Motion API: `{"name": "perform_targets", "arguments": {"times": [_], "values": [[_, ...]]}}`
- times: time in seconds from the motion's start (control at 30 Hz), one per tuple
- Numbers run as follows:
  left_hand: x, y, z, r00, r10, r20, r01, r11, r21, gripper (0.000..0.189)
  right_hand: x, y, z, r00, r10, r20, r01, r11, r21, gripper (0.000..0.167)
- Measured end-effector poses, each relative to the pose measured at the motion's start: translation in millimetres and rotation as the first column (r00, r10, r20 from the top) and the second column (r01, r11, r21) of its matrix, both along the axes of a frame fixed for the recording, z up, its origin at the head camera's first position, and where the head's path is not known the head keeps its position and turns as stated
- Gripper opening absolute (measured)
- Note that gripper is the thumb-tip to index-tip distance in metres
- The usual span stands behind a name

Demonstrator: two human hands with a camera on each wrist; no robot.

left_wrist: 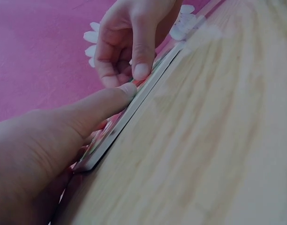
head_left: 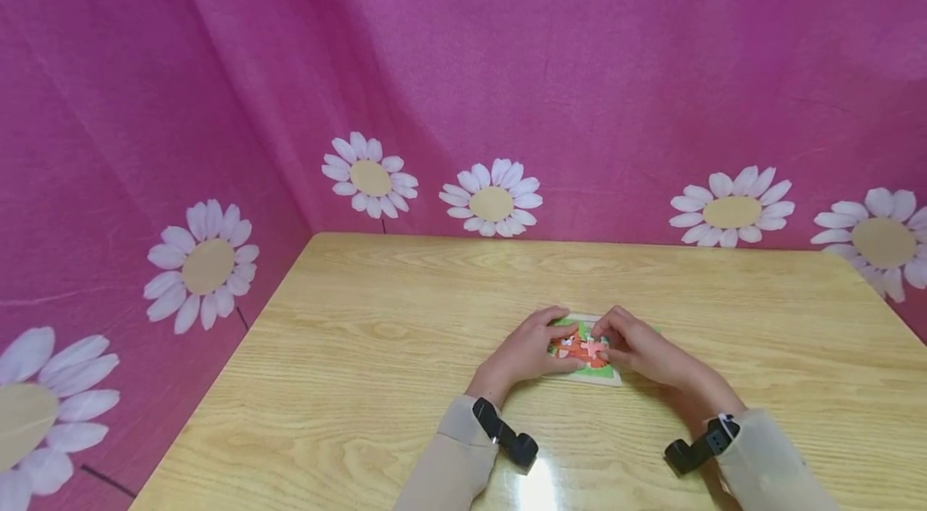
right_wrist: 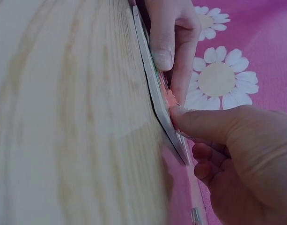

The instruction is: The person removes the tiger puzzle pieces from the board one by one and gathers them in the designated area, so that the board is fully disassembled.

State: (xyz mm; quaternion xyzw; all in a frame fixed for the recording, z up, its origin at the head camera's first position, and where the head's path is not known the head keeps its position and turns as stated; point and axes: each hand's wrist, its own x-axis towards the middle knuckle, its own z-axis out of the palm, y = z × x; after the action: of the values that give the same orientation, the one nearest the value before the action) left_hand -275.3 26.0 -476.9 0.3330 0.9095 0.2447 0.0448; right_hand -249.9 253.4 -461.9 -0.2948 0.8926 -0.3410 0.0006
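Observation:
A small jigsaw puzzle [head_left: 601,377] with a pale border lies on the table; its picture shows an orange animal with white eyes on green. My left hand [head_left: 530,352] rests over its left side, thumb along the near part and fingers stretched across the far part. From the right, my right hand [head_left: 647,352] pinches a pinkish-orange puzzle piece [head_left: 594,348] between thumb and index finger, right over the picture. The right thumb [right_wrist: 199,123] is at that piece in the right wrist view. In the left wrist view, the left thumb [left_wrist: 106,103] lies along the near border.
The wood-grain table [head_left: 348,350] stretches around the puzzle on all sides. Behind and to the left hangs a pink cloth [head_left: 579,76] with large white daisies. Each wrist carries a black strap with a camera [head_left: 521,449].

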Motion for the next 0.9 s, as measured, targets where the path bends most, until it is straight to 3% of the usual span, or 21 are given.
{"name": "perform_targets", "arguments": {"times": [0.43,0.7,0.9], "values": [[9.4,12.7,-0.4,0.989,0.124,-0.079,-0.121,0.992,0.04,0.07,0.4,-1.0,-6.5,0.998,-0.018,-0.063,0.015,0.999,-0.047,0.021],[11.9,14.4,0.0,0.986,0.155,-0.066,-0.152,0.987,0.044,0.071,1.2,-0.5,-11.1,0.995,-0.056,-0.077,0.048,0.994,-0.103,0.02],[12.3,14.5,-0.6,0.986,0.157,-0.059,-0.154,0.987,0.048,0.07,2.1,-1.0,-15.4,0.987,-0.134,-0.089,0.121,0.983,-0.138,0.023]]}}
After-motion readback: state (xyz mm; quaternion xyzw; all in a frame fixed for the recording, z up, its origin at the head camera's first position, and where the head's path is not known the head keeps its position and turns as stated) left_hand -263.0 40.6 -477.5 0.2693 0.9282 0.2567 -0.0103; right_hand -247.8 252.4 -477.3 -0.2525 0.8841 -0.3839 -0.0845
